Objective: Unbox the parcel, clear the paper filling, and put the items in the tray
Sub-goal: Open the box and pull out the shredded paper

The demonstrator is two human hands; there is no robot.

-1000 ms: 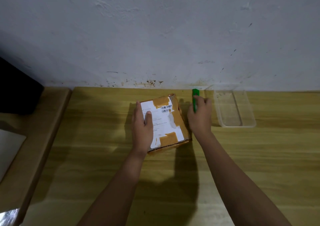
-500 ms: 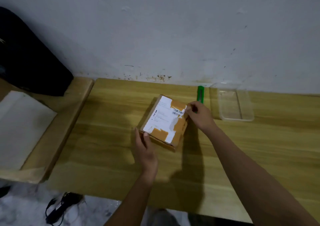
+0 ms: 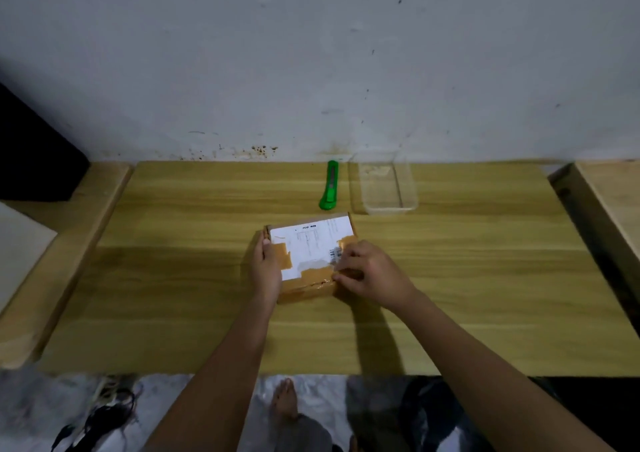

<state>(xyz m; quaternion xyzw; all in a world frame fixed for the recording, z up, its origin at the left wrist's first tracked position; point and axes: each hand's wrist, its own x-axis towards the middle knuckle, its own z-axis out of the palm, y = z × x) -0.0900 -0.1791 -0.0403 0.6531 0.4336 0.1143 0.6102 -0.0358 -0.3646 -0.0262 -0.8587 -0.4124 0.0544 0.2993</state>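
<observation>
A small cardboard parcel (image 3: pixel 311 247), sealed with brown tape and bearing a white shipping label, lies flat on the wooden table (image 3: pixel 485 278). My left hand (image 3: pixel 266 271) grips its left side, thumb on top. My right hand (image 3: pixel 372 275) rests at the parcel's near right corner, fingertips pinched on the tape there. A green utility knife (image 3: pixel 329 185) lies on the table just beyond the parcel. To its right, against the wall, stands a clear plastic tray (image 3: pixel 408 188), with nothing in it.
A lower wooden bench (image 3: pixel 62 250) adjoins the table on the left, with a black object (image 3: pixel 31 160) and a white sheet (image 3: pixel 17 243) on it. Another wooden surface (image 3: pixel 609 202) sits at the right. Below the table's near edge I see a bare foot (image 3: pixel 284 399) and black cables (image 3: pixel 97 417).
The parcel has been turned and pulled nearer to me. My left hand now grips its left side, and my right hand has shifted from the far corner to the near right corner's tape.
</observation>
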